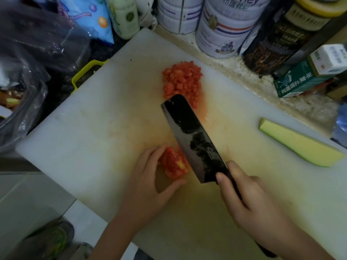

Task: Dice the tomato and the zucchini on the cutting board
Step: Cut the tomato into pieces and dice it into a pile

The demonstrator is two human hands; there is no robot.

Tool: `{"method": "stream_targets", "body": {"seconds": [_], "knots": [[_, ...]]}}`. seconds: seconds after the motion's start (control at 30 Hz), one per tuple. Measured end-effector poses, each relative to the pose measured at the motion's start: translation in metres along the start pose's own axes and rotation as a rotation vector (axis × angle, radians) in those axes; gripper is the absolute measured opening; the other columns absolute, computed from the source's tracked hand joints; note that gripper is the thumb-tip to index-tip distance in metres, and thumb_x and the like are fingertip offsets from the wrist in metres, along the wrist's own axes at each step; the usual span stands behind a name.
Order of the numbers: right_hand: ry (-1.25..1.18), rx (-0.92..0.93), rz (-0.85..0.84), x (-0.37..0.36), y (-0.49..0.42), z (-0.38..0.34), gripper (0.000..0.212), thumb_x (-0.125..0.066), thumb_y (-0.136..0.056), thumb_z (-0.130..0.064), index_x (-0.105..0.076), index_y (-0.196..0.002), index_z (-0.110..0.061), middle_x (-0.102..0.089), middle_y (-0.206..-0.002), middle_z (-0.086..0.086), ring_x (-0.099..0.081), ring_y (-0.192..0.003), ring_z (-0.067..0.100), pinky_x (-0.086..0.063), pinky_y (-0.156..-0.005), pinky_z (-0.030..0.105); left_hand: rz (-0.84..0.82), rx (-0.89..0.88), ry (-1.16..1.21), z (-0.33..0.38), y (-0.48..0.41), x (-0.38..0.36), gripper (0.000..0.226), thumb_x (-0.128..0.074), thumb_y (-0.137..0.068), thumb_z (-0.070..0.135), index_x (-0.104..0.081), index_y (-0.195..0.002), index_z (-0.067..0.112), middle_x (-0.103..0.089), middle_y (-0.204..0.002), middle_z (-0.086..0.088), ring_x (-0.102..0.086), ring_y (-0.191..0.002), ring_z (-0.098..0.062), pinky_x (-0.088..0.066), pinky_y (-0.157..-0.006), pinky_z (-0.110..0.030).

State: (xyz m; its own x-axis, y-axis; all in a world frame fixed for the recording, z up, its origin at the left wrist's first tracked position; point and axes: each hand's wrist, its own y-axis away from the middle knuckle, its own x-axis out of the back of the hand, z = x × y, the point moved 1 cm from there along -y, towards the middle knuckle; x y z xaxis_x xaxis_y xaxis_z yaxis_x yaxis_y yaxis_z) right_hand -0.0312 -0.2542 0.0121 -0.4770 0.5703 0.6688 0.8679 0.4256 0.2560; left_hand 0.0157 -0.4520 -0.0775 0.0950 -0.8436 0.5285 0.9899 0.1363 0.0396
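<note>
A white cutting board (97, 117) fills the middle of the view. A pile of diced tomato (182, 79) lies at its far centre. My left hand (148, 186) holds a red tomato piece (173, 164) between fingers and thumb near the board's front. My right hand (249, 201) grips the handle of a dark cleaver (191, 136); the blade stands tilted just right of the tomato piece, its tip near the diced pile. A long zucchini wedge (298, 143), pale cut face up, lies at the board's right edge.
Large tins (223, 27) and dark jars (277, 42) stand behind the board. A green carton (304, 79) lies at the back right. Plastic bags (28, 62) crowd the left side, beside a yellow-rimmed container (84, 72). The counter edge and floor show at the lower left.
</note>
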Motion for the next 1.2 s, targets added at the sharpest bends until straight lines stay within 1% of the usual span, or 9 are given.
{"method": "stream_targets", "body": {"seconds": [0.1,0.2,0.37,0.43,0.63,0.73,0.83,1.07,1.2], "knots": [[-0.001,-0.002,0.010,-0.009,0.010,0.002,0.030,-0.031,-0.085,-0.056,-0.039,-0.084,-0.027,-0.055,-0.064,-0.006,-0.049,-0.050,0.010,-0.027,-0.042,0.014,0.062,0.031,0.028,0.001,0.003,0.000,0.059,-0.052,-0.089,0.054,-0.042,-0.141,0.029,-0.045,-0.135,0.010,-0.049,-0.123,-0.007,-0.041,-0.103,-0.022],[0.017,0.028,0.040,-0.018,0.015,0.008,0.020,-0.036,-0.095,-0.052,-0.035,-0.084,-0.035,-0.050,-0.055,-0.007,-0.043,-0.042,0.007,-0.023,-0.040,0.010,0.165,0.026,-0.004,0.003,0.004,-0.002,0.047,-0.048,-0.093,0.041,-0.052,-0.135,0.019,-0.053,-0.127,0.003,-0.056,-0.114,-0.014,-0.046,-0.096,-0.030],[-0.012,0.015,0.057,-0.017,0.019,0.006,0.020,-0.032,-0.084,-0.057,-0.034,-0.082,-0.038,-0.046,-0.050,-0.008,-0.038,-0.039,0.007,-0.021,-0.040,0.009,0.242,0.039,-0.049,0.008,0.001,-0.007,0.043,-0.049,-0.092,0.033,-0.059,-0.128,0.013,-0.057,-0.117,0.003,-0.056,-0.100,-0.008,-0.045,-0.089,-0.011],[0.020,0.037,0.074,-0.019,0.020,0.006,0.016,-0.032,-0.086,-0.055,-0.033,-0.082,-0.039,-0.046,-0.051,-0.010,-0.038,-0.039,0.005,-0.021,-0.040,0.008,0.241,0.044,-0.055,0.007,0.001,-0.008,0.043,-0.049,-0.092,0.032,-0.058,-0.129,0.013,-0.057,-0.118,0.001,-0.056,-0.099,-0.007,-0.045,-0.089,-0.011],[0.060,0.056,0.076,-0.027,0.024,0.005,0.008,-0.033,-0.089,-0.049,-0.025,-0.088,-0.049,-0.043,-0.050,-0.012,-0.034,-0.038,0.003,-0.019,-0.039,0.008,0.237,0.050,-0.085,0.010,0.002,-0.012,0.046,-0.047,-0.092,0.032,-0.058,-0.131,0.009,-0.055,-0.119,0.001,-0.057,-0.106,-0.020,-0.054,-0.089,-0.042],[0.114,0.064,0.090,-0.032,0.025,0.004,0.004,-0.035,-0.092,-0.043,-0.032,-0.091,-0.040,-0.027,-0.042,-0.011,-0.030,-0.037,0.007,-0.014,-0.038,0.012,0.240,0.045,-0.088,0.009,0.002,-0.013,0.046,-0.047,-0.092,0.032,-0.058,-0.131,0.008,-0.055,-0.116,-0.001,-0.057,-0.104,-0.020,-0.054,-0.088,-0.042],[0.218,0.082,0.103,-0.035,0.023,0.000,0.011,-0.037,-0.093,-0.035,-0.040,-0.094,-0.024,-0.015,-0.048,-0.018,-0.021,-0.038,0.010,-0.012,-0.038,0.021,0.244,0.049,-0.071,0.011,0.002,-0.014,0.048,-0.047,-0.092,0.032,-0.058,-0.130,0.007,-0.055,-0.114,-0.002,-0.057,-0.102,-0.020,-0.054,-0.086,-0.040],[0.221,0.066,0.087,-0.037,0.007,-0.008,0.012,-0.034,-0.094,-0.037,-0.037,-0.091,-0.026,-0.016,-0.044,-0.018,-0.021,-0.033,0.008,-0.010,-0.038,0.018,0.260,0.021,-0.096,0.012,0.002,-0.014,0.045,-0.048,-0.093,0.029,-0.058,-0.130,0.007,-0.054,-0.111,0.002,-0.055,-0.099,-0.015,-0.049,-0.085,-0.029],[0.306,0.051,0.071,-0.037,0.014,-0.013,0.021,-0.030,-0.096,-0.037,-0.042,-0.096,-0.020,-0.019,-0.047,-0.015,-0.030,-0.027,0.014,-0.011,-0.033,0.022,0.276,0.015,-0.098,0.009,0.001,-0.016,0.045,-0.049,-0.092,0.028,-0.059,-0.130,0.006,-0.054,-0.112,0.000,-0.056,-0.098,-0.017,-0.052,-0.084,-0.035]]}}
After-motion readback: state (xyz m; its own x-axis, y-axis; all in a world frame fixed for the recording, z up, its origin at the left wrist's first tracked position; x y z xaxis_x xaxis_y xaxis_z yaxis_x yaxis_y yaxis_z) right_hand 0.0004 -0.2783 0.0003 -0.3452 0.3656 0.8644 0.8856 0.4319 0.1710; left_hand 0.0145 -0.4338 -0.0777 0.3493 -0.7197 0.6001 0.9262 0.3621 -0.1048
